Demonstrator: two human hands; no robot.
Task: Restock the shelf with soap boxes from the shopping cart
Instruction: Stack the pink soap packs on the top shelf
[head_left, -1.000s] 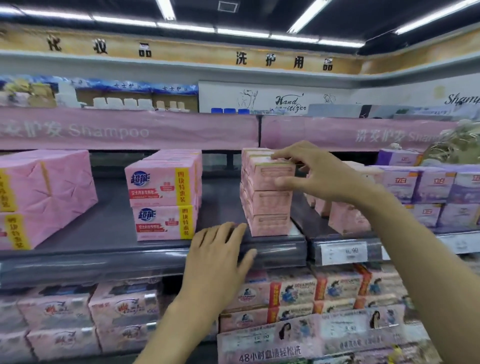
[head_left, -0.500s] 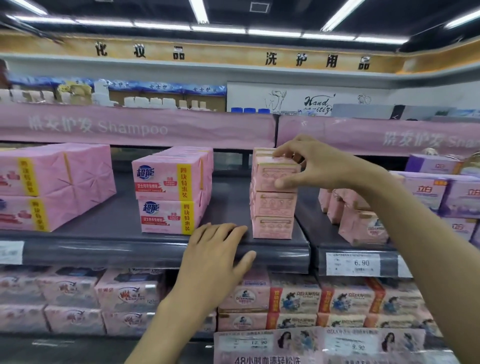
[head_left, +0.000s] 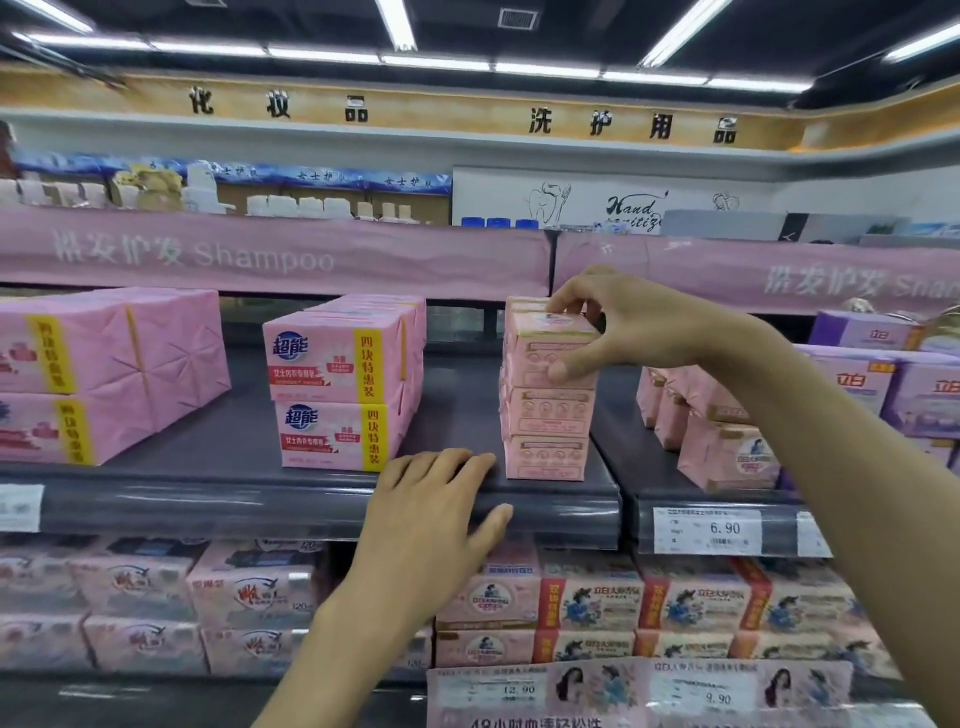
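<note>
My right grip (head_left: 639, 322) is clamped on the top soap box (head_left: 545, 335), fingers over its upper edge, thumb against the front. That box sits atop the stack (head_left: 545, 431) of pink boxes at the front of the shelf (head_left: 208, 467). My left grip (head_left: 431, 519) lies flat, fingers straight, on the shelf's lip just left of the stack.

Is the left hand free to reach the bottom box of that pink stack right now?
Probably yes: the left hand lies flat on the shelf lip, holding nothing, right beside the bottom box, with bare shelf between.
</note>
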